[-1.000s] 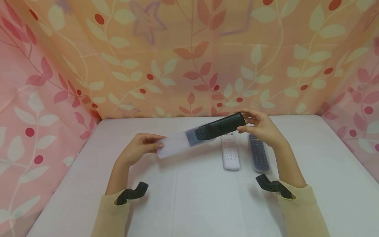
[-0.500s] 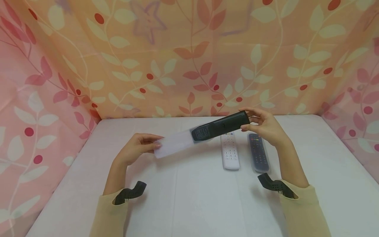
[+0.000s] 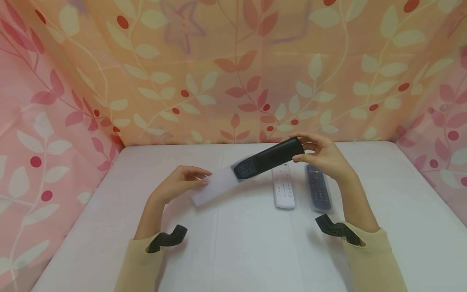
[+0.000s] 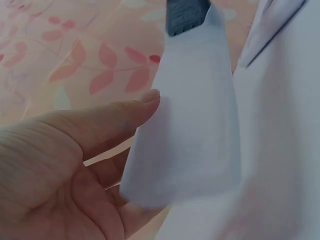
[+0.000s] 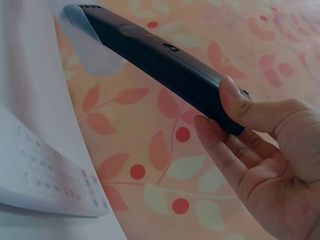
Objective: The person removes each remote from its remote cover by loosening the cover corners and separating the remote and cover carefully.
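My right hand [image 3: 322, 156] pinches the end of a black remote control [image 3: 271, 157], its back turned up, held above the table. The remote's other end sits just inside the mouth of a translucent plastic sleeve [image 3: 215, 185]. With thumb and fingers, my left hand [image 3: 178, 182] pinches the side edge of that sleeve. Seen from the left wrist, the sleeve [image 4: 195, 130] hangs flat and hollow below the remote's tip [image 4: 186, 17]. In the right wrist view, thumb and fingers grip the remote [image 5: 165, 60] at its bare end.
On the white table [image 3: 248, 243] lie a white remote [image 3: 283, 187] and, to its right, a dark remote [image 3: 318, 188] in a clear cover. Both are under and near my right hand. A floral curtain [image 3: 204, 73] stands behind the table's back edge.
The remote has slid most of the way out of the sleeve. My left hand has shifted right along the sleeve's edge, and the sleeve's free end has dipped. The right hand moved right, then slightly back.
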`<state>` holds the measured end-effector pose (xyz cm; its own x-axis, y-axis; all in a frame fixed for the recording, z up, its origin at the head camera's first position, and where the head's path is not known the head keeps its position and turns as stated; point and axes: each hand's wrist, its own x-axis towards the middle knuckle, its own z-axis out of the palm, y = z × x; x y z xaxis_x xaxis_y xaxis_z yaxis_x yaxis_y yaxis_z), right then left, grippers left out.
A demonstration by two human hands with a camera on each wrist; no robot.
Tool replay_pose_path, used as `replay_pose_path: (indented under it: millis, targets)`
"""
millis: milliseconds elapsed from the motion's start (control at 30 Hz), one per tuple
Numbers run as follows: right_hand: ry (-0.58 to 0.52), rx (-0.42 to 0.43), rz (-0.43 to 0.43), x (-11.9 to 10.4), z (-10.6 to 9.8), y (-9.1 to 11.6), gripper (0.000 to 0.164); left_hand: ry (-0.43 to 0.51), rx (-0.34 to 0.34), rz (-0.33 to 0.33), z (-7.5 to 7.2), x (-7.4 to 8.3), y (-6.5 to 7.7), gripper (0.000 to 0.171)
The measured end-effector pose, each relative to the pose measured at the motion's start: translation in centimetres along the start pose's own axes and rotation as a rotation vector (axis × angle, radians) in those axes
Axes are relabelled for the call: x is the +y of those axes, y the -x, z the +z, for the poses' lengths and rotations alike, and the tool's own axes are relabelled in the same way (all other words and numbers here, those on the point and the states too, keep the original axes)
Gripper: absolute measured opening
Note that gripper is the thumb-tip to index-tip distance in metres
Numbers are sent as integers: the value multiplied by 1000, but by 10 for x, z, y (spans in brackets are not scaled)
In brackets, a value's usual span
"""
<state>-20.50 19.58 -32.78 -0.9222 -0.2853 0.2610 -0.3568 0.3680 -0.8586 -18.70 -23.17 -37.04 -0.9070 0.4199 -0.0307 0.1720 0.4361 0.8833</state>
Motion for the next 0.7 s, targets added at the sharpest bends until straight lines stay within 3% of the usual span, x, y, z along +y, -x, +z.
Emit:
replay_pose_path:
  millis: [167,367,700]
  targets:
    - [-1,-35,-29,-4,6,-1,55,-30,-3,16,13,11,-4,33]
    - [-29,-48,-31,-7,9,-1,55,5,8,37,26,16,-10,33]
    - [-15,-52,-23,-8,10,-2,55,76,38,40,34,17,-13,33]
